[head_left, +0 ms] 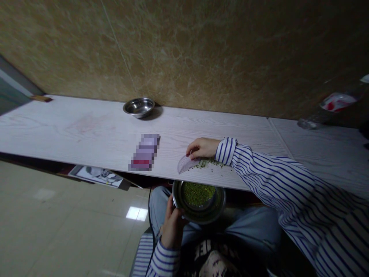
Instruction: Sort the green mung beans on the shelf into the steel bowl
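My left hand (173,224) grips the rim of a steel bowl (220,209), held over my lap just below the desk's front edge. Inside it lies a heap of small green beans (198,193), which look like mung beans. On the desk, my right hand (204,148) pinches a clear plastic protractor (185,165) with a rounded edge. Loose green beans (211,163) are scattered on the wood beside the protractor and under my right wrist. The fingertips of my left hand are partly hidden by the bowl.
A second steel bowl (139,107) stands near the wall. A blurred-out flat purple object (145,152) lies left of the protractor. At the right leans or stands a clear plastic bottle (334,104). Below the desk's edge, an open drawer (96,176) holds papers.
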Demonstrator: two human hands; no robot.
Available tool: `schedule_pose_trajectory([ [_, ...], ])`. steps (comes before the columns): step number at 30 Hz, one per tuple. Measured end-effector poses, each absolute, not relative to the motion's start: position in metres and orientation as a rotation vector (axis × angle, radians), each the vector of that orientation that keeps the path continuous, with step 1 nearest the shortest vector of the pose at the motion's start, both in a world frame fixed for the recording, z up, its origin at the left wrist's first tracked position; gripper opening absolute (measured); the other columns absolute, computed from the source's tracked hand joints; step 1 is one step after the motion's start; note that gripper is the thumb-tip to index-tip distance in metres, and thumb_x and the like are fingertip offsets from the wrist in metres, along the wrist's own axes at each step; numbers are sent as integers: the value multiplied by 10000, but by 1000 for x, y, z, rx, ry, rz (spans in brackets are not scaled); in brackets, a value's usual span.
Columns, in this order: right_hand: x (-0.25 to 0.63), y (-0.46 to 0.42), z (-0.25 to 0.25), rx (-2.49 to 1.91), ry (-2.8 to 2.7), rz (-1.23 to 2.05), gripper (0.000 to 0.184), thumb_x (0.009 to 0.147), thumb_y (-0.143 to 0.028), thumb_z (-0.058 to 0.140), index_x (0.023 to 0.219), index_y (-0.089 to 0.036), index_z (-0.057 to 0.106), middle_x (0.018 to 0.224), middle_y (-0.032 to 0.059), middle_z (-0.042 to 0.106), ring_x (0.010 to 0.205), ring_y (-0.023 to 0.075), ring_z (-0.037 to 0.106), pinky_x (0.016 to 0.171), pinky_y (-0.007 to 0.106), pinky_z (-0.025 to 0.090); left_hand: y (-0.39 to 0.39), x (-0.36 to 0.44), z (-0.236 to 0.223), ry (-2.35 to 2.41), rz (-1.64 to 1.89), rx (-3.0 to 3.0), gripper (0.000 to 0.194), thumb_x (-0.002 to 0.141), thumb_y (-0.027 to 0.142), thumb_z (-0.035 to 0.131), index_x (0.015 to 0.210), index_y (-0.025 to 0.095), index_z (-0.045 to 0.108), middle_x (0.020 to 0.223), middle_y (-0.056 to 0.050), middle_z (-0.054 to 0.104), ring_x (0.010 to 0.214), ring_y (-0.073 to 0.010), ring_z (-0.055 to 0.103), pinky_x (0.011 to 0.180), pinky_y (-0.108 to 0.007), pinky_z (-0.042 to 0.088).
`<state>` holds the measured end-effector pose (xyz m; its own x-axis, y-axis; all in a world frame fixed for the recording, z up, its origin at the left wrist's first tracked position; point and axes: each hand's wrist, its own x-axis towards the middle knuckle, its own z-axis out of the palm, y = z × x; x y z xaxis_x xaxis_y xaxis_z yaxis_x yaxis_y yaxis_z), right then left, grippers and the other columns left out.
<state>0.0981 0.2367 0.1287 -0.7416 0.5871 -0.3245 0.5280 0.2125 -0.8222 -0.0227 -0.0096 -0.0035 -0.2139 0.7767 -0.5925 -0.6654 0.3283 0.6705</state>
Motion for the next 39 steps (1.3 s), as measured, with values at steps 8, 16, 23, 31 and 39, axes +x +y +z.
schedule_pose_trajectory([
  [8, 122, 215, 148, -1225, -2379, 1033, 151, 810, -119, 694, 923, -181, 772, 801, 21, 765, 754, 150, 676, 746, 260, 506, -10, -22, 2, 1211, 1277, 137, 888, 645, 293, 681, 1499, 288, 438, 1339, -104, 625, 1027, -299, 611, 772, -370, 535],
  [16, 166, 144, 124, -1497, -2045, 682, 213, 888, -241, 610, 1076, -215, 708, 825, 54, 779, 701, 194, 721, 648, 287, 557, -8, -23, 3, 1190, 1332, 121, 847, 666, 250, 669, 1485, 290, 458, 1353, -102, 605, 1033, -301, 601, 751, -363, 544],
  [23, 183, 92, 110, -1497, -2022, 609, 203, 896, -280, 569, 1042, -238, 704, 779, 50, 789, 641, 205, 737, 592, 295, 563, -5, -29, 4, 1218, 1306, 106, 795, 692, 224, 655, 1465, 277, 479, 1129, -76, 658, 820, -217, 566, 662, -308, 509],
  [31, 173, 91, 102, -1488, -2063, 551, 211, 898, -244, 569, 1042, -233, 722, 830, 59, 806, 708, 208, 764, 640, 288, 586, -3, -28, 8, 1203, 1321, 81, 765, 671, 206, 665, 1421, 284, 537, 1089, -61, 678, 829, -229, 576, 638, -293, 499],
  [39, 181, 94, 105, -1440, -2045, 438, 233, 911, -244, 553, 1027, -149, 731, 758, 66, 795, 594, 186, 738, 547, 263, 556, -4, -28, 10, 1171, 1352, 62, 732, 680, 187, 692, 1396, 285, 569, 1153, -70, 684, 868, -218, 605, 726, -319, 551],
])
